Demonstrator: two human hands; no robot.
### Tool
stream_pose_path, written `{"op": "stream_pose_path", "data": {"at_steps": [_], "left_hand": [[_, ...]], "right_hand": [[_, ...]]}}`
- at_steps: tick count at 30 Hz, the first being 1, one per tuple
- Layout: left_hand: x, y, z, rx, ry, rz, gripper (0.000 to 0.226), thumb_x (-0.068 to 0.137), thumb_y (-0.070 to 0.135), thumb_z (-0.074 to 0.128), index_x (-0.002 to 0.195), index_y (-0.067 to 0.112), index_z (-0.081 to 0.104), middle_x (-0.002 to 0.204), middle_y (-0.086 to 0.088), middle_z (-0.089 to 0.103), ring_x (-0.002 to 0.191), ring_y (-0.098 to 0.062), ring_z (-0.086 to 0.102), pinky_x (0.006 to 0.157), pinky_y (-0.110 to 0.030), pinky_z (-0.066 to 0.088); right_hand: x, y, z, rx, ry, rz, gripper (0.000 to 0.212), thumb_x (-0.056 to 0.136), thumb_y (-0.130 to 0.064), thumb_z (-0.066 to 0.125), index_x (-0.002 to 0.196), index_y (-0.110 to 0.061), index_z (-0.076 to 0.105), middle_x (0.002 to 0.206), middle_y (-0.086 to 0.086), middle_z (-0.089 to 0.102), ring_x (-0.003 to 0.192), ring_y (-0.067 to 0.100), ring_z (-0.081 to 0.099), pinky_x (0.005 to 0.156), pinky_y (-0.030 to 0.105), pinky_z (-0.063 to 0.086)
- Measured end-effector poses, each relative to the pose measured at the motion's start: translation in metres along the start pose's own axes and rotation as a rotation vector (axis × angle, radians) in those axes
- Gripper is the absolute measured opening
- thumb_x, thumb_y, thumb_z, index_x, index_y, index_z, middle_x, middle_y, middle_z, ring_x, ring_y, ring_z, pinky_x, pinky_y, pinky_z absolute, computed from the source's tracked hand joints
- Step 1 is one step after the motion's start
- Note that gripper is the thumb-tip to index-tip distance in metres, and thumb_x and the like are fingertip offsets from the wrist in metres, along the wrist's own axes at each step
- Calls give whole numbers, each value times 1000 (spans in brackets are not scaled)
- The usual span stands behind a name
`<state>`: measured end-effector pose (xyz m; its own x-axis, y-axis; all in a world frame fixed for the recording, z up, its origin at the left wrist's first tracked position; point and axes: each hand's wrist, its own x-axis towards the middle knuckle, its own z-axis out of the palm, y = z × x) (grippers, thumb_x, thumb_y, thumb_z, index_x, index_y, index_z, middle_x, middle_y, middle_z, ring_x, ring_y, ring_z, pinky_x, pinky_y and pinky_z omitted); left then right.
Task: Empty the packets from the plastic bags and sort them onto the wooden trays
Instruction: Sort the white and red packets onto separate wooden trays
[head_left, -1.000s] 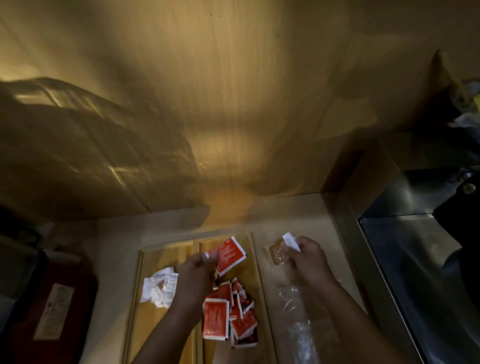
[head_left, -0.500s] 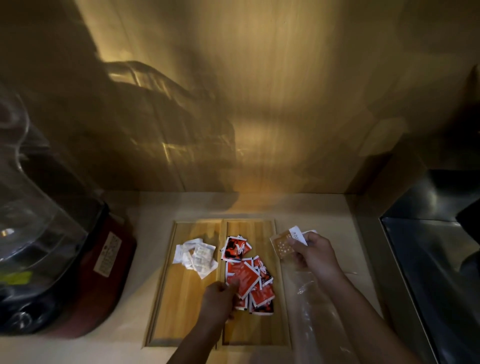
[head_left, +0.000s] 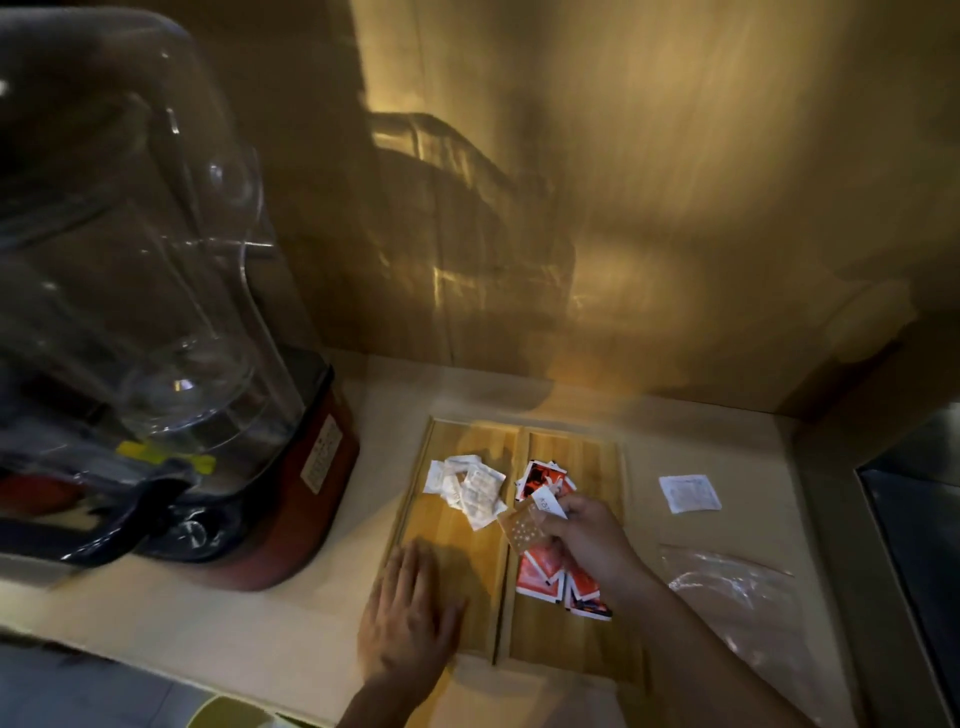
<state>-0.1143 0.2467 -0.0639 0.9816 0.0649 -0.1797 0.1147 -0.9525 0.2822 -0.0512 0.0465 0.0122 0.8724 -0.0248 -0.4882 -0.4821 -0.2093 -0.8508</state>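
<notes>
Two wooden trays lie side by side on the counter. The left tray (head_left: 415, 530) holds a heap of white packets (head_left: 470, 488). The right tray (head_left: 582, 644) holds several red packets (head_left: 540, 574). My left hand (head_left: 410, 618) rests flat, fingers spread, on the near end of the left tray, holding nothing. My right hand (head_left: 587, 535) hovers over the red packets and pinches a brownish see-through packet (head_left: 522, 527) with a white label. An empty clear plastic bag (head_left: 737, 587) lies right of the trays. One white packet (head_left: 690, 492) lies on the counter beyond it.
A blender with a clear jar (head_left: 145, 291) on a red base (head_left: 306, 499) stands left of the trays. A wooden wall (head_left: 675, 182) rises behind. A steel sink edge (head_left: 914, 519) runs along the right. The counter's front edge is close below my left hand.
My left hand let go of a red packet on the right tray and moved to the left tray. My right hand carried the brownish packet leftward over the red packets. The view shifted left.
</notes>
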Motion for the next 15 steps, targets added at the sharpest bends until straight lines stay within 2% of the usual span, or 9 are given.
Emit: {"op": "stream_pose_path", "data": {"at_steps": [2,4,8,11,13,15], "left_hand": [[2,-8,6,15,-59,21,83,87,64,9,118,10,64,125,-10,65,122,-17,42,114,-21,0],[2,-8,4,26,-122,47,80,87,63,10,119,11,63,126,-9,64,123,-19,49,114,-21,-4],[0,-9,6,72,-218,41,76,88,61,15,125,12,58,131,-8,60,123,-22,56,112,-27,0],[-1,-4,7,83,-178,26,72,88,57,17,126,11,57,131,-9,60,122,-23,57,111,-29,0],[-2,1,6,87,-157,18,75,89,56,12,125,9,57,129,-9,62,120,-24,58,111,-29,2],[-2,3,6,89,-145,8,73,90,55,13,124,8,58,127,-10,63,118,-24,59,111,-31,10]], "right_hand": [[6,0,15,-20,-69,34,16,87,-15,58,72,-8,57,54,9,55,38,13,46,40,21,35],[11,-1,27,-37,-116,65,14,87,-14,58,75,-7,59,59,10,57,40,13,48,42,22,33],[18,-1,47,-4,-200,137,6,87,-10,56,83,-8,61,71,11,62,46,15,50,42,22,31],[19,3,51,-213,-151,118,11,87,-12,55,91,-5,62,67,8,58,43,10,48,39,20,33],[20,4,48,-286,-118,85,16,87,-14,54,94,-2,62,65,7,55,45,9,48,45,22,36],[20,3,41,-254,-77,52,16,87,-14,53,88,-1,62,68,9,56,48,9,50,51,24,36]]}}
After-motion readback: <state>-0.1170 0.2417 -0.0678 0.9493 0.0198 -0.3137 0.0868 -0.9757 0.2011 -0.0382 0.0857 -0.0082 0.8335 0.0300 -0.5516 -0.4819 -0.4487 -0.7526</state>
